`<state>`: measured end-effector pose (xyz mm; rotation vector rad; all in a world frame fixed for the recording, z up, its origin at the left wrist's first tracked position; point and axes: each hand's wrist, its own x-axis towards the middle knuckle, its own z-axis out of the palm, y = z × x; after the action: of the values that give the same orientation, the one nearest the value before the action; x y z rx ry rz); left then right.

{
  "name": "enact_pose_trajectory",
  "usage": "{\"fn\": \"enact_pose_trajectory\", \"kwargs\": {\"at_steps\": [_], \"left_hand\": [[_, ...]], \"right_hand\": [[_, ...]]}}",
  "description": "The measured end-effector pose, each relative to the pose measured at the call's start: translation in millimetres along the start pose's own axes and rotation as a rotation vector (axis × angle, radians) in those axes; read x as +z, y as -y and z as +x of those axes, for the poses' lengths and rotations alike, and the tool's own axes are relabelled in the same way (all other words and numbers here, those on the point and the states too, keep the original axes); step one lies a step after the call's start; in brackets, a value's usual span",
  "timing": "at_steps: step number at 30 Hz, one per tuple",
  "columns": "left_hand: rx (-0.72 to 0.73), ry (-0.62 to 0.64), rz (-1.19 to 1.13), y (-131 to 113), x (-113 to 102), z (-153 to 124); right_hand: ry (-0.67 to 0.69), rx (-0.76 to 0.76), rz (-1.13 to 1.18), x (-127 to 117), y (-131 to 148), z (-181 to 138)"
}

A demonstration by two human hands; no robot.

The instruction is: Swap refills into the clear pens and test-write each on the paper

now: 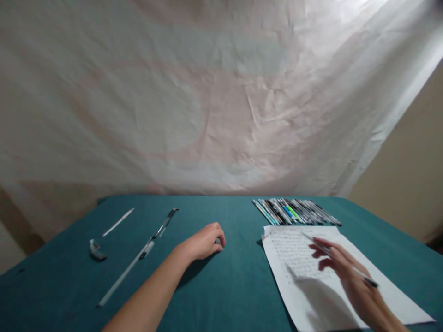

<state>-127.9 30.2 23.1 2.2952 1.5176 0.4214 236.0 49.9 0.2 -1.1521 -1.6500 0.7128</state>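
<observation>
My right hand point(341, 263) holds a slim pen point(325, 250) above the sheets of paper point(374, 295). The pen's light tip points up and left, and its dark end sticks out past the back of the hand. Rows of handwriting cover the upper left of the top sheet, and the hand's shadow falls across it. Left of the paper, my left hand point(207, 240) rests on the teal cloth with its fingers curled in. A small greyish spot shows between thumb and fingers; what it is I cannot make out.
Behind the paper, many pens point(294, 212) lie side by side in a row. On the left are a thin white stick point(118, 222), a black-and-clear pen point(165, 223), a long clear pen point(126, 273) and a small curved grey object point(97, 251). A pale sheet point(207, 101) hangs behind the table.
</observation>
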Motion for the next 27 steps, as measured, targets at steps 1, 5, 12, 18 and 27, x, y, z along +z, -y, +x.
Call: {"fn": "enact_pose_trajectory", "kwargs": {"at_steps": [1,5,12,18,27], "left_hand": [[0.001,-0.023,-0.001,2.1,1.9,0.9],[0.006,-0.083,-0.025,9.8,8.0,5.0],[-0.058,-0.180,-0.246,15.2,26.6,12.9],[-0.065,-0.398,-0.347,16.7,38.0,17.7],[-0.075,-0.436,-0.423,15.0,35.8,14.2]], "right_hand": [[0.107,0.044,0.060,13.1,14.9,-1.7],[0.293,0.035,0.172,59.3,60.3,1.6],[0.386,-0.035,0.343,107.3,86.5,27.3],[0.396,0.092,0.466,124.7,61.9,26.0],[0.409,0.236,0.537,131.3,35.8,23.4]]}}
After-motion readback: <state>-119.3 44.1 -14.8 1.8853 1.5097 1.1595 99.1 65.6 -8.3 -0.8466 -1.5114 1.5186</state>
